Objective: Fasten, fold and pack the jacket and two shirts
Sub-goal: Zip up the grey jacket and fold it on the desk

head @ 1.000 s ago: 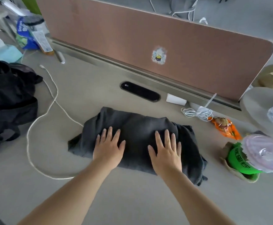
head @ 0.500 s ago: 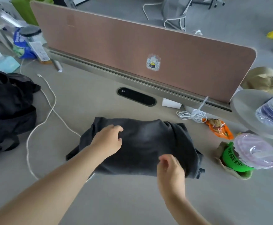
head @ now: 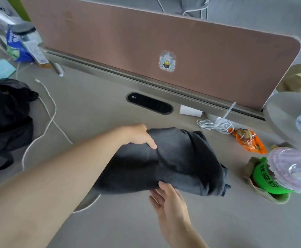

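On the grey desk (head: 92, 111), in front of the brown divider panel (head: 128, 36), lay the folded dark grey garment (head: 178, 161). My left hand (head: 139, 135) gripped its far left corner, thumb on top and fingers curled round the cloth. My right hand (head: 169, 199) was at the near edge, fingers loosely straight, one fingertip touching the hem without clamping it. A green-labelled cup (head: 266, 178) stood just to the right; a black bundle (head: 5, 111) sat well to the left.
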A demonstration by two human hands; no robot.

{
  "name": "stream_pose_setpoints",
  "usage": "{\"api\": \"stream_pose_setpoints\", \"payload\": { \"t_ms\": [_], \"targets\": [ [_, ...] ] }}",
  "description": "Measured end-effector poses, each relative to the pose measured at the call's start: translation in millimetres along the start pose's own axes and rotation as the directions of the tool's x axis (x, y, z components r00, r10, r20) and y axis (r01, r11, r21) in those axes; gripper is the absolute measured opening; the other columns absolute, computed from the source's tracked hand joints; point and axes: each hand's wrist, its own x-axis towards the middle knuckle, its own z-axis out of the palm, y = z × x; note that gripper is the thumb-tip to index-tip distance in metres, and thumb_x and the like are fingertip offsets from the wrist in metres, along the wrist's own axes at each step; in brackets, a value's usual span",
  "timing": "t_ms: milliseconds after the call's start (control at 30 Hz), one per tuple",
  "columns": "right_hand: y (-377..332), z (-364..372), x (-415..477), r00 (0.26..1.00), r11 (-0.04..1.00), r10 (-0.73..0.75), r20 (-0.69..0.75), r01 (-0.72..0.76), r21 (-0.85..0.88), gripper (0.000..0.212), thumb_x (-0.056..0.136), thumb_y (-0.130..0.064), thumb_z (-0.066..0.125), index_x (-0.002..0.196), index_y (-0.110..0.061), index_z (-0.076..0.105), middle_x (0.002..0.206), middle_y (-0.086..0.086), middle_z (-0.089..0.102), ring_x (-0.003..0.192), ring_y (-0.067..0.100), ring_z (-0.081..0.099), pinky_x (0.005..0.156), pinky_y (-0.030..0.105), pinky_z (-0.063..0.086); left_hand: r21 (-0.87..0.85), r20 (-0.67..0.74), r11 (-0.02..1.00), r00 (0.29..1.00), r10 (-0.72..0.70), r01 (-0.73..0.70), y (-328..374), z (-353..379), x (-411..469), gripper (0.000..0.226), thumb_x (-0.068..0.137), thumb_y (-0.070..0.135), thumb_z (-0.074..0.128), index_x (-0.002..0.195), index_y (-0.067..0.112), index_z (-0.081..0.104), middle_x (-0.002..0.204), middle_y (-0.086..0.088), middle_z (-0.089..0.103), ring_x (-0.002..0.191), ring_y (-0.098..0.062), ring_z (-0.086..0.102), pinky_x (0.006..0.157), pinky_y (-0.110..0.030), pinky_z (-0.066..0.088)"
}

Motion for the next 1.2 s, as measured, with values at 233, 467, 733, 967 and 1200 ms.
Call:
{"api": "stream_pose_setpoints", "payload": {
  "t_ms": [233,467,733,967,1200],
  "targets": [
    [-73.8,9.0,-55.9,0.97,0.961,-0.242,-0.039,0.245,0.131,0.027,0.091,-0.012,0.042,0.064,-0.017,0.043,0.047,-0.003,0.044,0.049,0.014,0.048,0.062,0.031,0.042,-0.772,0.028,0.635,0.999,0.036,-0.001,-3.6,-51.1,-75.8,0.036,0.074,0.025,0.076,0.105,0.009,0.07,0.098,-0.008,0.075,0.096,-0.026,0.069,0.086,-0.034,0.052],
    [-174.7,49.0,-93.4,0.947,0.932,-0.311,0.086,0.321,-0.169,0.048,0.072,-0.033,0.075,0.114,-0.012,0.064,0.114,0.004,0.069,0.103,0.023,0.063,0.091,0.037,0.048,-0.901,-0.132,0.405,0.987,0.09,-0.157,14.3,-97.6,-153.0,0.038,0.083,0.042,0.065,0.108,0.014,0.063,0.108,-0.002,0.064,0.095,-0.02,0.058,0.073,-0.032,0.044],
    [-184.7,51.1,-142.6,0.76,0.754,-0.6,0.248,0.642,-0.143,0.028,0.082,-0.008,0.062,0.11,-0.01,0.063,0.106,0.0,0.067,0.1,0.018,0.06,0.085,0.03,0.047,-0.857,-0.443,0.221,0.884,0.147,-0.466,22.1,-95.2,-209.2,0.021,0.087,0.026,0.056,0.102,0.017,0.068,0.101,0.001,0.072,0.099,-0.021,0.062,0.079,-0.033,0.045],
    [1.1,-78.2,-91.0,0.978,0.926,-0.209,-0.025,0.19,-0.325,0.023,0.068,-0.012,0.062,0.09,-0.008,0.065,0.088,0.008,0.067,0.085,0.023,0.058,0.08,0.035,0.039,-0.826,0.154,0.562,0.976,0.153,0.042,-110.2,77.2,-204.2,0.071,0.042,0.06,0.081,0.108,0.037,0.068,0.125,0.02,0.062,0.124,-0.005,0.046,0.104,-0.035,0.029],
    [29.7,-106.6,-78.1,0.967,0.81,-0.137,-0.214,-0.015,-0.586,0.034,0.078,-0.045,0.07,0.08,-0.011,0.069,0.076,0.006,0.067,0.063,0.021,0.051,0.057,0.029,0.031,-0.566,0.19,0.807,0.979,-0.071,0.169,-135.2,138.5,-202.6,0.047,0.081,0.063,0.057,0.096,0.022,0.075,0.097,0.015,0.07,0.098,-0.007,0.06,0.076,-0.021,0.039]
  ]
}}
